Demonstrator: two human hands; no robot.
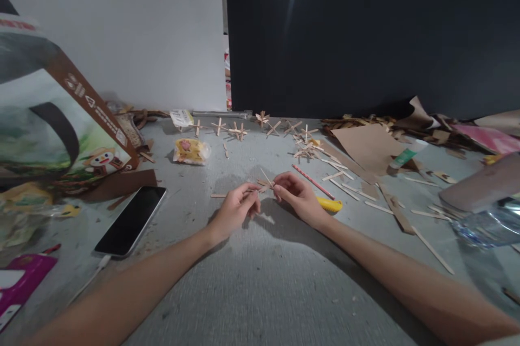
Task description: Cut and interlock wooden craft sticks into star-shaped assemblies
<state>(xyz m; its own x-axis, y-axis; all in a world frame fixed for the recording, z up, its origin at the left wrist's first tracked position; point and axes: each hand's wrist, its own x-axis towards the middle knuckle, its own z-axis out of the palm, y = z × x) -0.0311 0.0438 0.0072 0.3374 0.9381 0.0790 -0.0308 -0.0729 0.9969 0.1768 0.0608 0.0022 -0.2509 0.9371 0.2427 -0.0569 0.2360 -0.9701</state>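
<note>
Between my hands is a small cross-shaped piece of thin wooden craft sticks [266, 182], raised slightly off the grey table. My left hand [239, 206] pinches its left side between thumb and fingers. On the other side, my right hand [299, 198] grips it with thumb and forefinger. The fingers partly hide where the sticks cross. A loose stick [218, 195] lies just left of my left hand. Beside my right hand are a yellow cutter handle [329, 204] and a red striped pencil [312, 181].
Several stick crosses [219, 127] line the back, with more piled [306, 147] at right. Loose sticks [345, 189], brown cardboard [368, 145], a glue tube [406, 155] and a clear bottle [491, 227] lie right. A phone [132, 221], snack packet [190, 151] and large box [52, 113] are left.
</note>
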